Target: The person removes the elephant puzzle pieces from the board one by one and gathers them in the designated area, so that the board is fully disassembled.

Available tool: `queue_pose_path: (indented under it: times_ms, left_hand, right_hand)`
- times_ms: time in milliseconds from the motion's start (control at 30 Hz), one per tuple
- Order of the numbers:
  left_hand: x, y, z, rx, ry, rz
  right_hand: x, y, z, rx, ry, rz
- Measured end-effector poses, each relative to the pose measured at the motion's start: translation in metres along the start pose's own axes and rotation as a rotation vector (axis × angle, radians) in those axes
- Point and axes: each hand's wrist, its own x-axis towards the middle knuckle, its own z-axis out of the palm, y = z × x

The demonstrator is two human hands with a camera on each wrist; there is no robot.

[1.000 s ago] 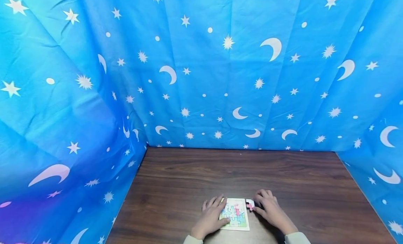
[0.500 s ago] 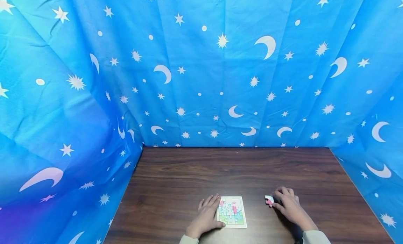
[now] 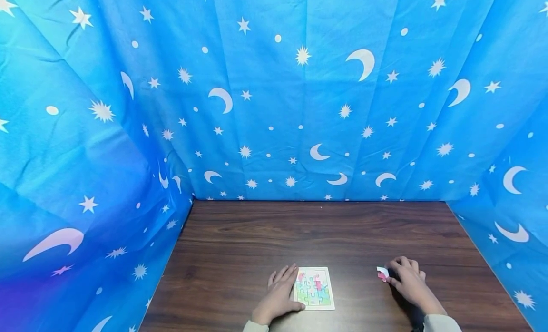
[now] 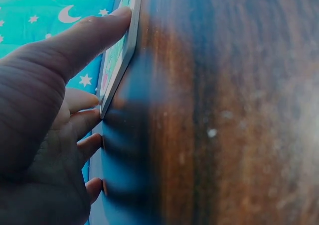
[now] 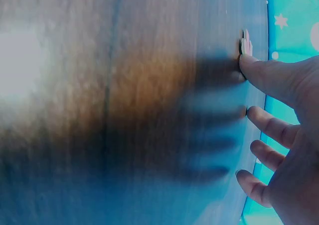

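Note:
A small jigsaw puzzle (image 3: 313,288) in a pale frame lies flat on the table, with pink, green and light blue pieces fitted together. My left hand (image 3: 277,294) rests along its left side, fingers spread and fairly straight. In the left wrist view the left thumb (image 4: 94,33) touches the board's edge, while the other fingertips reach down to the table. Well to the right of the puzzle, my right hand (image 3: 410,280) pinches a white and pink puzzle piece (image 3: 382,273) at the table surface. The right wrist view shows the thumb on this piece (image 5: 246,43), its remaining fingers spread and bent.
The dark wood-grain table (image 3: 265,237) stretches behind and between the hands. A blue cloth (image 3: 274,108) printed with moons and stars hangs along the back and both sides.
My right hand has moved rightward, taking the puzzle piece away from the puzzle's right edge. My left hand has shifted back from over the puzzle to its left side.

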Motion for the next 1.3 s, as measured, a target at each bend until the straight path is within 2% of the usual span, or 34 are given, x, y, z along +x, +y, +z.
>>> queue_pose_path:
  times_ms: [167, 333, 533, 733, 1000, 1067, 1167, 1300]
  left_hand:
    - [0.000, -0.003, 0.002, -0.038, -0.011, -0.020]
    - [0.001, -0.004, 0.004, -0.035, -0.008, -0.021]
    - [0.004, -0.001, 0.003, -0.043, 0.002, -0.014]
    - [0.004, -0.002, 0.003, -0.040, 0.006, -0.020]
    - [0.000, -0.005, 0.006, -0.024, 0.041, -0.016]
    - [-0.001, -0.006, 0.008, -0.021, 0.049, -0.014]
    - [-0.002, -0.009, 0.011, -0.017, 0.069, 0.000]
    - [0.004, -0.010, 0.012, -0.017, 0.083, 0.007]
  right_hand:
    - [0.002, 0.006, -0.002, 0.010, -0.029, 0.027]
    - [0.002, 0.007, -0.003, 0.012, -0.042, 0.022]
    - [0.001, -0.001, -0.005, 0.037, 0.002, 0.009]
    - [0.005, -0.033, 0.014, 0.092, 0.085, -0.058]
    - [0.018, -0.092, 0.058, 0.115, 0.186, -0.261]
    - [0.020, -0.106, 0.065, 0.141, 0.163, -0.289]
    - [0.023, -0.124, 0.072, 0.170, 0.079, -0.305]
    - [0.029, -0.137, 0.077, 0.166, -0.010, -0.310]
